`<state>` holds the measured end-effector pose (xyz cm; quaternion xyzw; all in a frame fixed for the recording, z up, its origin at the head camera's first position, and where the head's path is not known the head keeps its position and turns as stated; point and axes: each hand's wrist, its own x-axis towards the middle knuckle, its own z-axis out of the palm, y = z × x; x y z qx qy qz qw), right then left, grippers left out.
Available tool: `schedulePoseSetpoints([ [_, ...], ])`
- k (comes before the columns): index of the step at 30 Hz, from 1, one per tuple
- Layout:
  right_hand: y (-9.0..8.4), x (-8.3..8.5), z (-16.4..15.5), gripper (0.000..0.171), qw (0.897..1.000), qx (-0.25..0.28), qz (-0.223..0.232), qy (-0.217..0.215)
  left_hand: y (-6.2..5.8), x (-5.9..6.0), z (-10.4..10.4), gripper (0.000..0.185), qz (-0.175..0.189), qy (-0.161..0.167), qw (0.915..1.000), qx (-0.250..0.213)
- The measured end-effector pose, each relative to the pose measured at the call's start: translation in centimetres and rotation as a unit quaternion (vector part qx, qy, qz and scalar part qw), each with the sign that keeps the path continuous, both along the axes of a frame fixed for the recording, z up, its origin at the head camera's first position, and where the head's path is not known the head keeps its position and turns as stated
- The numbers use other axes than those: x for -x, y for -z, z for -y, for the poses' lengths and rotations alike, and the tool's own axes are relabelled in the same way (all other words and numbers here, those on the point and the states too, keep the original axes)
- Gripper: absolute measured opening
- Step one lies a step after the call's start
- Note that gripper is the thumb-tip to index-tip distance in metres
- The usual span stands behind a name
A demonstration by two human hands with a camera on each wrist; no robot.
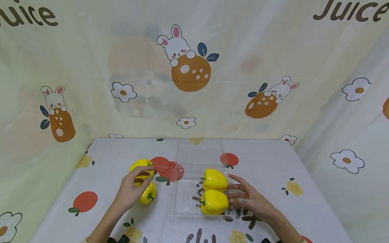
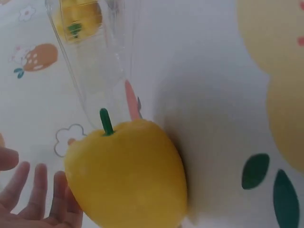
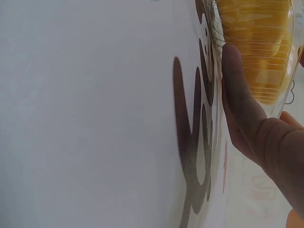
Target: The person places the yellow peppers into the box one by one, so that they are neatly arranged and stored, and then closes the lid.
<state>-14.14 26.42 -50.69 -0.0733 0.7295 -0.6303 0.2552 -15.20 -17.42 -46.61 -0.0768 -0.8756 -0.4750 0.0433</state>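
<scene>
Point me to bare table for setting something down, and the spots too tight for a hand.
Free: the right side of the table, beyond the right hand, and the far strip behind the clear tray. Inside the tray, the left half is bare. Crowded: its right half with two peppers, and front-left, where the left hand holds a pepper above another.

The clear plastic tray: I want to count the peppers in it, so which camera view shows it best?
The head view: the whole clear plastic tray shows from above with two yellow peppers inside and the right hand at its side. The left wrist view catches only a blurred edge of it; the right wrist view shows just its wall against the fingers.
</scene>
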Motion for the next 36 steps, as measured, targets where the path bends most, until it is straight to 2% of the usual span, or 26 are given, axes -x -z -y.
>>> schedulePoseSetpoints([
  [5,-0.1,0.1,-0.1,0.09,1.0,-0.003,0.003,0.001,-0.1,0.0,0.5,0.034,0.004,-0.007,1.0,-0.001],
  [10,0.0,0.0,-0.1,0.088,1.0,0.005,-0.001,-0.002,0.0,0.2,1.0,0.035,-0.001,0.006,0.9999,0.009],
  [17,0.1,-0.1,-0.2,0.089,1.0,0.012,-0.012,-0.013,0.7,0.6,1.8,0.035,-0.008,0.032,0.9989,0.034],
  [23,0.0,-0.1,-0.1,0.09,1.0,0.005,-0.009,-0.007,1.5,0.8,2.5,0.036,-0.008,0.035,0.9984,0.043],
  [32,-0.1,0.0,-0.2,0.091,1.0,0.006,-0.01,-0.006,2.0,1.1,3.2,0.036,0.039,0.04,0.9973,0.048],
  [36,-0.1,0.0,-0.2,0.091,1.0,0.004,-0.009,-0.005,2.3,1.2,3.6,0.037,0.055,0.052,0.9963,0.041],
])
